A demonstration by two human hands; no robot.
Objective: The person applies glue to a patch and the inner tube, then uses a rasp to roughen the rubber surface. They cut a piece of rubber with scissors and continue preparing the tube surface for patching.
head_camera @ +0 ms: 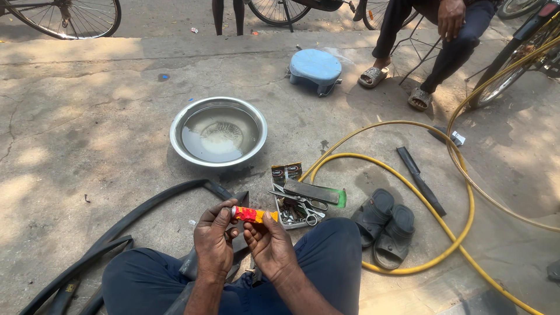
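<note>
Gripping red-yellow glue tube point(252, 215) with left hand point(213, 242) and right hand point(269, 244), lower centre; I judge gluing not begun, inner tube point(146, 210) unpatched.

Sharp, bright sunlight; dappled shadows.

Concrete ground point(87, 116) bears water basin point(218, 132), sandals point(385, 226), yellow hose point(449, 198).

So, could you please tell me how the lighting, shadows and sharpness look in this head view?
Head view: hard sunlight with dappled shade across the concrete ground; the metal basin of water shows a pale reflection; the left hand and right hand on the red and yellow tube sit in shade yet sharp; straight edges bow slightly toward the frame corners.
</note>
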